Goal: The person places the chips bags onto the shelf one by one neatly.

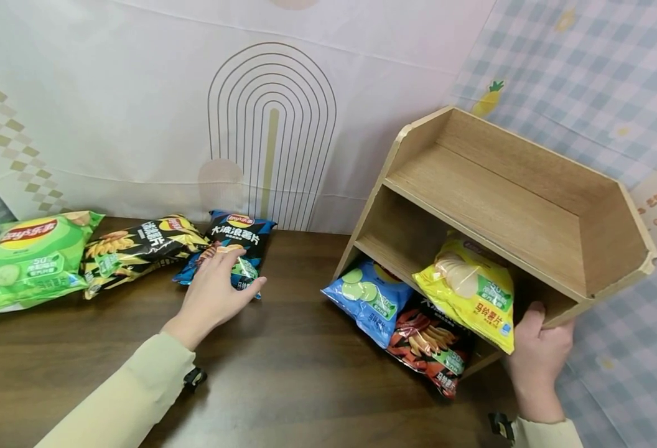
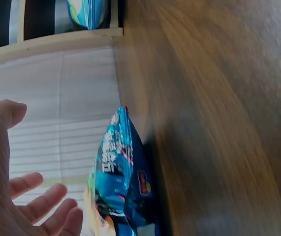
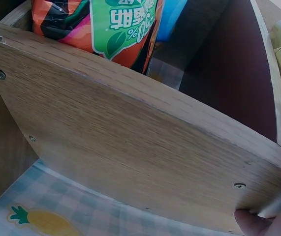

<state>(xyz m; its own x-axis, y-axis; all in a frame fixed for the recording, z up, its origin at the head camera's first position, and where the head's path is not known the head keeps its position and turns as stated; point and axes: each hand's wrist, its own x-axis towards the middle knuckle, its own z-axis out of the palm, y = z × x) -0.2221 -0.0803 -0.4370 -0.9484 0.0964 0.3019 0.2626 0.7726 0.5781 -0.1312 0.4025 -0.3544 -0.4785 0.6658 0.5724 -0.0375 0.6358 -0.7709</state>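
My left hand (image 1: pixel 216 295) reaches over a blue-and-black chip bag (image 1: pixel 252 239), its fingers loosely spread. In the left wrist view the chip bag (image 2: pixel 123 182) stands beyond the fingertips (image 2: pixel 51 196), with a gap between. My right hand (image 1: pixel 541 354) grips the right side panel of a small wooden shelf (image 1: pixel 507 193) near its front edge; a fingertip (image 3: pixel 251 221) lies against the panel's outer face (image 3: pixel 130 142). A yellow chip bag (image 1: pixel 471 289) leans out of the middle level beside that hand. Below it are a blue chip bag (image 1: pixel 368 298) and a red-and-black one (image 1: pixel 432 345).
A green chip bag (image 1: pixel 32 261) and a black-and-gold one (image 1: pixel 140 249) lie at the left along the back of the brown wooden table (image 1: pixel 284 367). A patterned cloth (image 1: pixel 138 118) hangs behind, and a checkered one (image 1: pixel 586 68) hangs behind the shelf at the right.
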